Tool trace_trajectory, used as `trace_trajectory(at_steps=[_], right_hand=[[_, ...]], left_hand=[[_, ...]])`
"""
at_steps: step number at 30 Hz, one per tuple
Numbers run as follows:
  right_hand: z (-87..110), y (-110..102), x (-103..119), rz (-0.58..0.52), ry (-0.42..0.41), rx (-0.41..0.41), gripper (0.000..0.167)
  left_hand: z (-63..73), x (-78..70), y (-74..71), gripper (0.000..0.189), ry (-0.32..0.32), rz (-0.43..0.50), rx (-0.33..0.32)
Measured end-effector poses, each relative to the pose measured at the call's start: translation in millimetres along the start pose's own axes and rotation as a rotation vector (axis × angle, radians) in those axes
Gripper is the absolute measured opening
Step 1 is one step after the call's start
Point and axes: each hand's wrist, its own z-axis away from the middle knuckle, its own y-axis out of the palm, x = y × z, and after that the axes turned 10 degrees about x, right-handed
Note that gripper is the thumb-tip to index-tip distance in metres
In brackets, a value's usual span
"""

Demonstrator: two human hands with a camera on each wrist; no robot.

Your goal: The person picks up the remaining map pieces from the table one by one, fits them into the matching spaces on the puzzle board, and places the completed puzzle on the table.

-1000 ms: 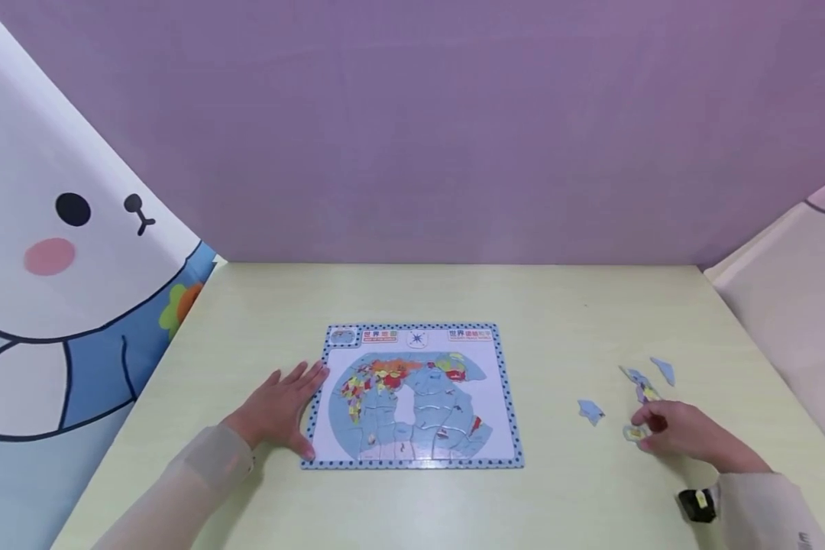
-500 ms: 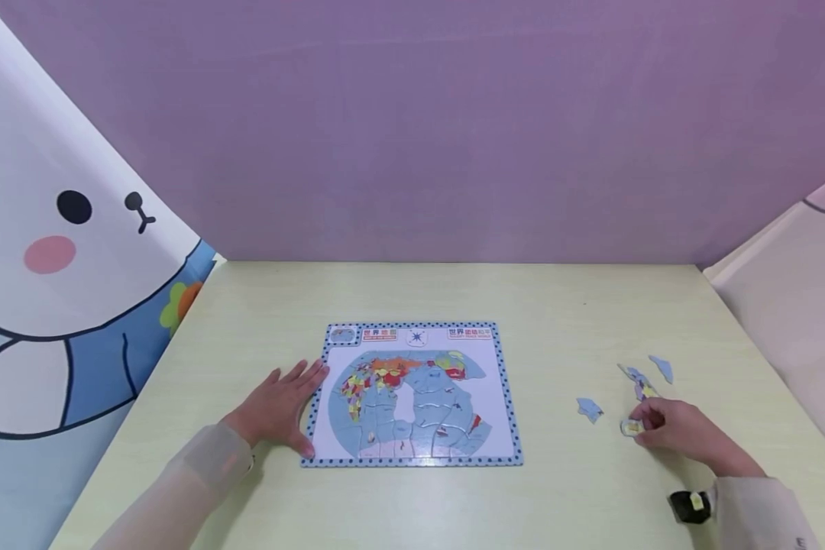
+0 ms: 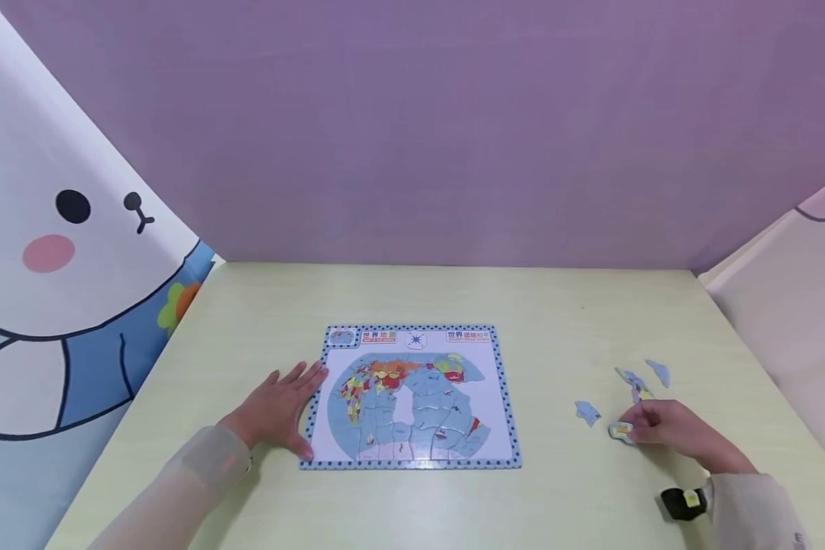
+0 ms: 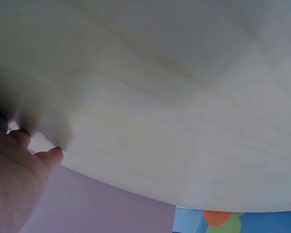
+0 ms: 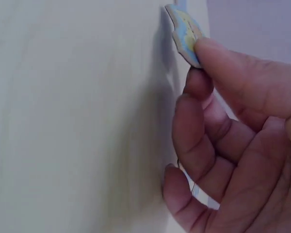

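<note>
A world map jigsaw board with a blue dotted border lies flat on the table, most of its pieces in place. White gaps show in the middle and on the right of the map. My left hand rests with spread fingers along the board's left edge; in the left wrist view, part of that hand shows at the lower left. Between thumb and index finger, my right hand pinches a puzzle piece with blue and yellow print, tilted off the table. That hand is to the right of the board.
Several loose puzzle pieces lie near the right hand: a blue one to its left, a slim blue one behind, and some overlapping coloured ones. A purple cloth wall stands behind the table.
My right hand has shifted slightly left with the pinched puzzle piece, now away from the overlapping pieces. The left hand and the board stay where they were.
</note>
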Motion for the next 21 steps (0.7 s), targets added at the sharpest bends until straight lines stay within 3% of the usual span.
trace_trajectory(at_steps=[5, 14, 21], right_hand=[[-4.1, 3, 6, -0.043, 0.055, 0.004, 0.024], [-9.2, 7, 10, -0.067, 0.054, -0.004, 0.03], [-13.4, 9, 15, -0.115, 0.107, -0.014, 0.031]], left_hand=[[-0.1, 0.0, 1.6, 0.127, 0.002, 0.006, -0.001], [1.3, -3.0, -0.7, 0.126, -0.006, 0.008, 0.01], [1.1, -2.2, -0.3, 0.126, -0.008, 0.0, 0.006]])
